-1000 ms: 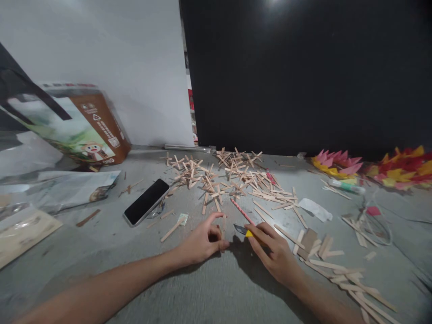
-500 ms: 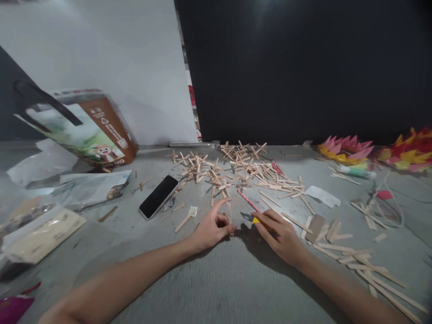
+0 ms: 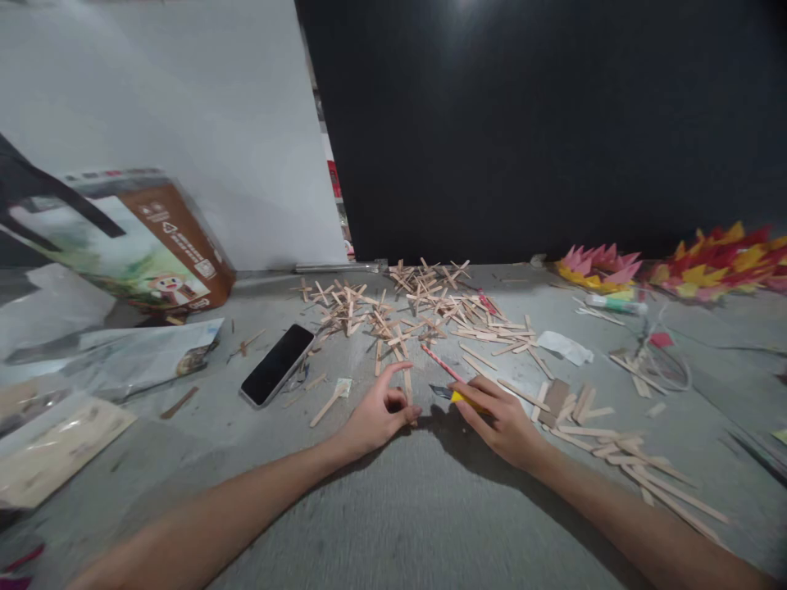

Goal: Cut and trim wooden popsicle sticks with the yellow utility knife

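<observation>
My left hand (image 3: 375, 414) is in the middle of the head view, its thumb and forefinger curved around a wooden craft stick (image 3: 407, 383). The thumb presses near the stick's close end, and the forefinger reaches its far part. Just right of it, my right hand (image 3: 504, 422) is closed on a yellow utility knife (image 3: 460, 397), its dark blade pointing left toward the stick without touching it. A red-and-white striped pencil (image 3: 439, 360) runs from beside the right fingers; whether they touch it I cannot tell. Beyond the hands lies a pile of crossed craft sticks (image 3: 393, 315).
Left of the hands lie a phone (image 3: 276, 365), plastic packets (image 3: 58, 447) and a printed bag (image 3: 135, 246). On the right are loose sticks (image 3: 639, 459), a paper scrap (image 3: 564, 347), a glue stick (image 3: 615, 305) and folded-paper pieces (image 3: 599, 270). A black panel (image 3: 522, 131) stands behind.
The view has turned slightly right, so the scene sits further left in the picture. Both hands keep nearly the same pose and grip, with the blade still beside the stick.
</observation>
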A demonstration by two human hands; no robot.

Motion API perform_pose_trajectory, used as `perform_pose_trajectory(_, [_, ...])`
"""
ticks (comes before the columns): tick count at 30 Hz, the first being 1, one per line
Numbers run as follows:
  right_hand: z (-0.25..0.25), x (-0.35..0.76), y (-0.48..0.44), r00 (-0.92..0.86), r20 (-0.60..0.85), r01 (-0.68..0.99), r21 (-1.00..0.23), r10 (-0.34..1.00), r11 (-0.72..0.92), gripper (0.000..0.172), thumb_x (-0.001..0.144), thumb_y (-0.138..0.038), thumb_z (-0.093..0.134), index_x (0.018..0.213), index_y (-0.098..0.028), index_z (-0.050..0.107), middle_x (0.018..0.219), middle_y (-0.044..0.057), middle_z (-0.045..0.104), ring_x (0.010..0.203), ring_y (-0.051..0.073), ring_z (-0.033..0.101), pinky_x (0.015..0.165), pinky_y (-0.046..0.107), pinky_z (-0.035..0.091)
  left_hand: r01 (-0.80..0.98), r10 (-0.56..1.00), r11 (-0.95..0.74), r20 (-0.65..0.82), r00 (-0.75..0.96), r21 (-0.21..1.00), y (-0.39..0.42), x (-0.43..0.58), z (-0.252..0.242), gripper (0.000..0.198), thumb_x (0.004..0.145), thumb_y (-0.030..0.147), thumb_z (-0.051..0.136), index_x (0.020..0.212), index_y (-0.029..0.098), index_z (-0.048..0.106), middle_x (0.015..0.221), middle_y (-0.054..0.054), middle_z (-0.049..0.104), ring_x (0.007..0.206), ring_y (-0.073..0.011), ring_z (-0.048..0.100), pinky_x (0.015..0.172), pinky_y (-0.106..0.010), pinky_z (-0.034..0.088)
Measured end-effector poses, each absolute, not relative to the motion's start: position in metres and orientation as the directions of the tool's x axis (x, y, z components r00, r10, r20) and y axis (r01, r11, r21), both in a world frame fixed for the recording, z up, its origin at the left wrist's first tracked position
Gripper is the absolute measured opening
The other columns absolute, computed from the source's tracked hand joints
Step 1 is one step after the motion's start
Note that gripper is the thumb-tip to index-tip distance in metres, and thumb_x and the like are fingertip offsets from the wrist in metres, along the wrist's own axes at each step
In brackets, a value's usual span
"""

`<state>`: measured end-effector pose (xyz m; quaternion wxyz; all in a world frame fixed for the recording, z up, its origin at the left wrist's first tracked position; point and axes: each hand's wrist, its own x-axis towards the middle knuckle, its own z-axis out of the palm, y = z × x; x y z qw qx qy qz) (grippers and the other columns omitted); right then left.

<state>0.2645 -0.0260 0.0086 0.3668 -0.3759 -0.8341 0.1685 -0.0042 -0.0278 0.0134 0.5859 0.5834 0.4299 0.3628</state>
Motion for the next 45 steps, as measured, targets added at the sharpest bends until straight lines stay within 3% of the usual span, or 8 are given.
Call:
perform_pose_trajectory(9, [-0.002, 0.268, -0.023, -0.472, 0.495, 0.513, -0.518, 0.730, 0.684, 0.038, 0.107, -0.031, 0.055, 0.144, -0.024, 0.056, 0.114, 0.010, 0.074, 0.100, 0.022, 0.072, 0.087, 0.035, 0.060, 0.117, 0.927, -0.033, -0.014, 0.376, 0.993, -0.025, -0.005, 0.006, 0.088, 0.088, 0.051, 0.078, 0.155, 0.016, 0.033, 0.070, 0.002, 0.069, 0.068, -0.0170, 0.066, 0.072, -0.028, 0.047])
perform_pose_trajectory(14, [0.003, 0.271, -0.015, -0.595, 0.607, 0.528, -0.199, 0.527, 0.826, 0.027, 0.109, -0.026, 0.051, 0.132, -0.020, 0.063, 0.106, 0.011, 0.076, 0.092, 0.024, 0.070, 0.081, 0.039, 0.058, 0.148, 0.926, -0.051, -0.009, 0.378, 0.988, -0.024, -0.004, 0.006, 0.093, 0.087, 0.052, 0.079, 0.158, 0.015, 0.032, 0.069, 0.002, 0.069, 0.067, -0.0165, 0.066, 0.072, -0.028, 0.047])
perform_pose_trajectory(16, [0.002, 0.268, -0.013, -0.588, 0.626, 0.546, -0.159, 0.512, 0.823, 0.026, 0.108, -0.025, 0.053, 0.131, -0.020, 0.064, 0.107, 0.011, 0.075, 0.092, 0.023, 0.069, 0.081, 0.039, 0.058, 0.164, 0.924, -0.058, -0.009, 0.381, 0.985, -0.024, -0.004, 0.006, 0.091, 0.088, 0.051, 0.078, 0.158, 0.016, 0.033, 0.069, 0.002, 0.070, 0.068, -0.0171, 0.067, 0.074, -0.029, 0.048])
perform_pose_trajectory(21, [-0.005, 0.264, -0.009, -0.580, 0.617, 0.560, -0.172, 0.532, 0.810, 0.029, 0.107, -0.025, 0.056, 0.135, -0.021, 0.064, 0.109, 0.010, 0.074, 0.093, 0.022, 0.067, 0.083, 0.038, 0.056, 0.205, 0.918, -0.089, 0.001, 0.396, 0.975, -0.025, -0.004, 0.007, 0.088, 0.089, 0.049, 0.077, 0.157, 0.016, 0.032, 0.070, 0.001, 0.072, 0.067, -0.0184, 0.069, 0.073, -0.030, 0.048])
perform_pose_trajectory(28, [-0.008, 0.264, -0.008, -0.633, 0.566, 0.505, -0.214, 0.527, 0.836, 0.033, 0.107, -0.023, 0.055, 0.139, -0.025, 0.063, 0.110, 0.010, 0.073, 0.095, 0.023, 0.066, 0.083, 0.039, 0.055, 0.295, 0.924, -0.092, -0.029, 0.381, 0.951, -0.027, -0.001, 0.010, 0.073, 0.089, 0.045, 0.076, 0.148, 0.016, 0.043, 0.074, -0.001, 0.075, 0.075, -0.0210, 0.073, 0.077, -0.031, 0.050])
perform_pose_trajectory(45, [-0.006, 0.264, -0.009, -0.636, 0.537, 0.482, -0.284, 0.554, 0.829, 0.034, 0.108, -0.026, 0.054, 0.141, -0.029, 0.062, 0.112, 0.009, 0.073, 0.097, 0.023, 0.067, 0.085, 0.041, 0.056, 0.254, 0.915, -0.051, -0.057, 0.400, 0.966, -0.026, -0.002, 0.006, 0.062, 0.088, 0.028, 0.073, 0.143, 0.018, 0.046, 0.073, 0.001, 0.074, 0.074, -0.0195, 0.072, 0.080, -0.032, 0.050])
